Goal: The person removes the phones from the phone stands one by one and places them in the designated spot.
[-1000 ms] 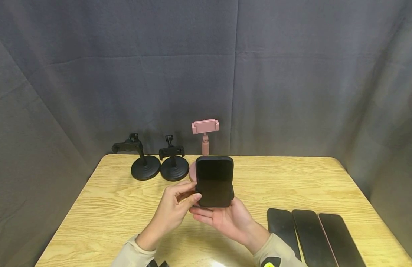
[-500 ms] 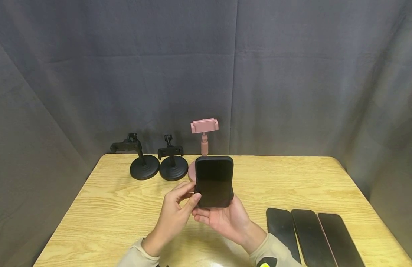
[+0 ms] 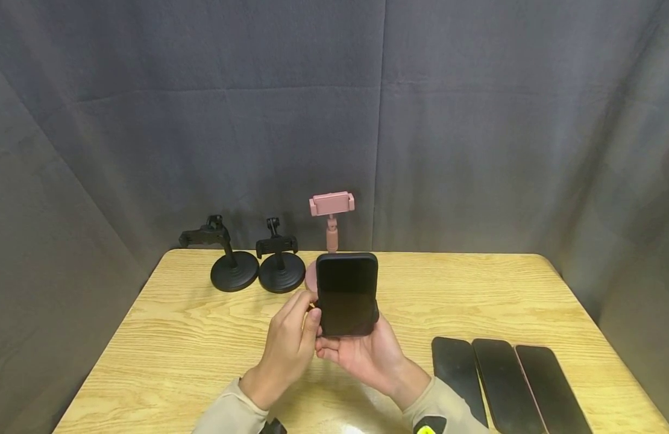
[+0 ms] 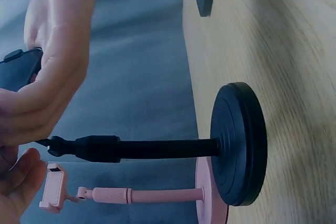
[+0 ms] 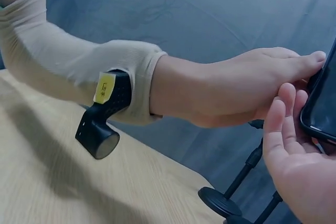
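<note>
A black smartphone [image 3: 347,295] stands upright in front of me, screen facing me. Dark clamp ends of a phone stand show at its sides. In the left wrist view that black phone stand [image 4: 168,149] has a round base on the table, and its pole runs up to the hands. My left hand [image 3: 284,346] pinches the clamp at the phone's left edge, thumb beside the screen. My right hand [image 3: 369,361] cups the clamp and phone from below and behind, palm up; its thumb is hidden by the phone.
Two black phone stands [image 3: 234,271] [image 3: 282,273] and a pink phone stand [image 3: 331,205] line the table's back left. The pink base is partly hidden. Several dark phones [image 3: 510,386] lie side by side at the right. A grey curtain [image 3: 475,150] hangs behind the wooden table [image 3: 166,361].
My left thumb has drawn back from the phone's front to its left edge, and the left hand has turned slightly. The right hand and the phone have hardly moved.
</note>
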The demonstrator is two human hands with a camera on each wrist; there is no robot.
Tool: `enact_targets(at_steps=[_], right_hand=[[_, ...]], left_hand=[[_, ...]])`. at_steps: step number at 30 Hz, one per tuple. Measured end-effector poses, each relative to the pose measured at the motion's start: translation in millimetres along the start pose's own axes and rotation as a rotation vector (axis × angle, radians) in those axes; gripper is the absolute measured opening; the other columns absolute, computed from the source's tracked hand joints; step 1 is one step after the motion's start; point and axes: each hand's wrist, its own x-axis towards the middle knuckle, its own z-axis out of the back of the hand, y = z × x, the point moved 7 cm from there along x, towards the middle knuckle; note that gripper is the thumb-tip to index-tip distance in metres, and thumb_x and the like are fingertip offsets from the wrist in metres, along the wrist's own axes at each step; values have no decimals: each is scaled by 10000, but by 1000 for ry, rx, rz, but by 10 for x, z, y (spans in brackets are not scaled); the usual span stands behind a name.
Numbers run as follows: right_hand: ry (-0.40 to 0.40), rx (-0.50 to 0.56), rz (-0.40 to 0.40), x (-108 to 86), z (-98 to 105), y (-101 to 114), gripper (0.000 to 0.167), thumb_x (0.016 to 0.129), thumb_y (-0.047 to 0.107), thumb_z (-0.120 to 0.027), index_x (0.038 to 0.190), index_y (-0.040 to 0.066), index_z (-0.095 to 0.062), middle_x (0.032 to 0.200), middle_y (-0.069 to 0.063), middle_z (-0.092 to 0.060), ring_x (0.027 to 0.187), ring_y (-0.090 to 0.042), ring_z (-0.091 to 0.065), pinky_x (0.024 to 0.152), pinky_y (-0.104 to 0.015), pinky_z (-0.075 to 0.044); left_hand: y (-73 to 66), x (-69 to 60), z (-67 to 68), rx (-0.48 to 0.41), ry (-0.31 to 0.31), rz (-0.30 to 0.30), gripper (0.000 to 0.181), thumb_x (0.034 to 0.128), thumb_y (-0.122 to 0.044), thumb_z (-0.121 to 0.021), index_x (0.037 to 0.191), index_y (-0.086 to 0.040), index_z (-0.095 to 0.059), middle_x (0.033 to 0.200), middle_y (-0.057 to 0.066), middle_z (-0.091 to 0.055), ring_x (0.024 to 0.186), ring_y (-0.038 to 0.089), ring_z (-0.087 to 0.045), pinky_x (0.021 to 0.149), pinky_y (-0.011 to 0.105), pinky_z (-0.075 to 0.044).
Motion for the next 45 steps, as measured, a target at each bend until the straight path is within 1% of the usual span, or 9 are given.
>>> enact_targets(at_steps=[3, 9, 14, 17, 22, 26, 31, 38, 45], right_hand=[[0, -42, 28, 8, -2, 15, 594, 1096, 501, -119, 1228, 163, -590, 1114, -18, -661, 971, -152, -650, 921, -274, -535], [-49, -100, 51, 18, 28, 30, 587, 1096, 506, -112, 1199, 187, -594, 1063, 5, -667, 868, -135, -624, 811, -242, -502], [-85, -103, 74, 49, 37, 28, 518, 1083, 513, -196, 1139, 185, -594, 1006, 13, -651, 824, -125, -594, 720, -217, -461], [-134, -78, 72, 56, 55, 6, 489, 1064, 529, -254, 1120, 191, -603, 994, 15, -655, 834, -118, -592, 714, -211, -462], [-161, -50, 75, 59, 58, -20, 501, 1055, 524, -249, 1089, 185, -616, 963, 13, -662, 811, -113, -591, 701, -218, -454], [-190, -45, 82, 64, 51, -20, 480, 1046, 527, -281, 1068, 184, -617, 942, 10, -670, 772, -112, -593, 678, -219, -445], [-209, -25, 90, 67, 50, -16, 454, 1035, 527, -319, 1062, 182, -613, 941, 1, -661, 752, -120, -584, 672, -221, -442], [-165, 0, 116, 65, 35, 1, 467, 1045, 507, -305, 1081, 159, -613, 979, -3, -675, 767, -117, -592, 682, -214, -454], [-143, 2, 122, 86, 20, -2, 518, 1049, 538, -270, 1103, 161, -620, 984, -9, -689, 718, -116, -570, 655, -210, -433]], left_hand=[[3, 7, -20, 19, 3, -18, 446, 1109, -374, -310, 982, -63, -604, 760, -23, -528, 631, 53, -530, 604, 156, -444], [6, 27, -42, 63, -9, -43, 524, 1095, -448, -256, 951, -81, -600, 762, -30, -497, 645, 70, -477, 579, 174, -408], [7, 44, -46, 127, -59, -100, 528, 1100, -450, -244, 875, -84, -550, 743, -23, -458, 616, 89, -423, 520, 213, -366], [-2, 41, -43, 166, -95, -151, 523, 1107, -424, -247, 848, -75, -537, 740, -11, -451, 592, 100, -402, 493, 232, -355], [-20, 29, -40, 190, -147, -216, 521, 1114, -391, -256, 826, -59, -536, 725, 0, -459, 559, 104, -396, 473, 240, -356], [-19, 27, -42, 170, -158, -236, 518, 1116, -377, -265, 831, -48, -545, 729, 10, -479, 568, 108, -415, 484, 245, -382], [-9, 33, -52, 86, -148, -242, 502, 1114, -361, -292, 863, -24, -566, 760, 28, -514, 632, 122, -474, 563, 251, -448], [-2, 46, -69, 24, -130, -234, 478, 1112, -343, -316, 894, -13, -583, 787, 38, -545, 695, 130, -524, 628, 239, -490], [2, 59, -53, -1, -132, -219, 478, 1111, -346, -326, 895, -9, -588, 791, 42, -555, 682, 126, -528, 625, 231, -489]])
